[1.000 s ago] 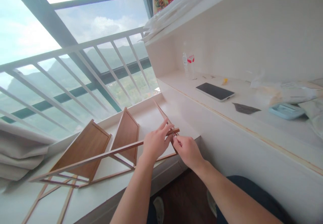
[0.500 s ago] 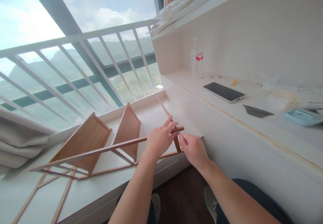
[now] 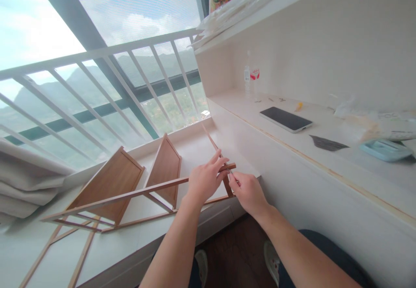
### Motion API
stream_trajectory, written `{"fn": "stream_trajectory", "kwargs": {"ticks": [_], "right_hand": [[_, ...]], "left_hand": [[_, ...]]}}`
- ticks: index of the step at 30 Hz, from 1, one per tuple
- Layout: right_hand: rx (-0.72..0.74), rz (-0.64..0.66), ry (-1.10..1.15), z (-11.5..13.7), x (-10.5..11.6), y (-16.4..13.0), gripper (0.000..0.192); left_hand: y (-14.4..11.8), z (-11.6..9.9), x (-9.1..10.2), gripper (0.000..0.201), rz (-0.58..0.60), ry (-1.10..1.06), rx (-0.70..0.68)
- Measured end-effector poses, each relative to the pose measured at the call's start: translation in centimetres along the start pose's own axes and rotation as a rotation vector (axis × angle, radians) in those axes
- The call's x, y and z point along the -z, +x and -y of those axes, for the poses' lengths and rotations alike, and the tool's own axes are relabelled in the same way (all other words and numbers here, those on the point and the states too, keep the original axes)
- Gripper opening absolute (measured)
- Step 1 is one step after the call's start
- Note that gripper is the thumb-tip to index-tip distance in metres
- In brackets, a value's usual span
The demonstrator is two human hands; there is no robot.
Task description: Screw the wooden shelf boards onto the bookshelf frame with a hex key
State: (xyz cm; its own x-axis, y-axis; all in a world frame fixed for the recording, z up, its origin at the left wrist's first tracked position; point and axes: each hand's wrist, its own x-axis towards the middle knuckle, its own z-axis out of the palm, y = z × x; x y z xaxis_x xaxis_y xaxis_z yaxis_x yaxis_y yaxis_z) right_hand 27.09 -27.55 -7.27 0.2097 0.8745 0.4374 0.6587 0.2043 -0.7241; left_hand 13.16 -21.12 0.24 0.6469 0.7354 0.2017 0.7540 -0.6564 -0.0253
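Observation:
A brown wooden shelf frame [image 3: 143, 190] lies on its side on the white window ledge, with shelf panels [image 3: 167, 166] standing up from its rails. My left hand [image 3: 205, 179] is closed around the upper rail near its right end, fingers over the top. Just past those fingers, the rail end [image 3: 231, 166] sticks out. In my right hand [image 3: 249, 192] is a thin metal hex key [image 3: 230, 172], pinched between thumb and fingers. Its tip meets the rail beside my left fingertips; the exact contact is too small to make out.
On the white counter [image 3: 227, 99] at right are a phone [image 3: 286, 119], a clear bottle [image 3: 247, 80], small metal pieces, a dark strip [image 3: 328, 143] and a light-blue case [image 3: 386, 150]. Another wooden frame [image 3: 81, 253] lies at lower left. A railing [image 3: 130, 47] runs along the window.
The camera view has shifted slightly. Both hands stay at the rail end, and the hex key has turned a little at most.

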Motion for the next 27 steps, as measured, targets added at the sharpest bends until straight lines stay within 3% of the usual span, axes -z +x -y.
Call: {"fn": "stream_trajectory", "kwargs": {"ticks": [27], "right_hand": [[0.019,-0.038,-0.057,0.31,0.09,-0.18,0.039]], "left_hand": [[-0.16,-0.03,-0.08,0.034,0.018,0.006,0.012]]}}
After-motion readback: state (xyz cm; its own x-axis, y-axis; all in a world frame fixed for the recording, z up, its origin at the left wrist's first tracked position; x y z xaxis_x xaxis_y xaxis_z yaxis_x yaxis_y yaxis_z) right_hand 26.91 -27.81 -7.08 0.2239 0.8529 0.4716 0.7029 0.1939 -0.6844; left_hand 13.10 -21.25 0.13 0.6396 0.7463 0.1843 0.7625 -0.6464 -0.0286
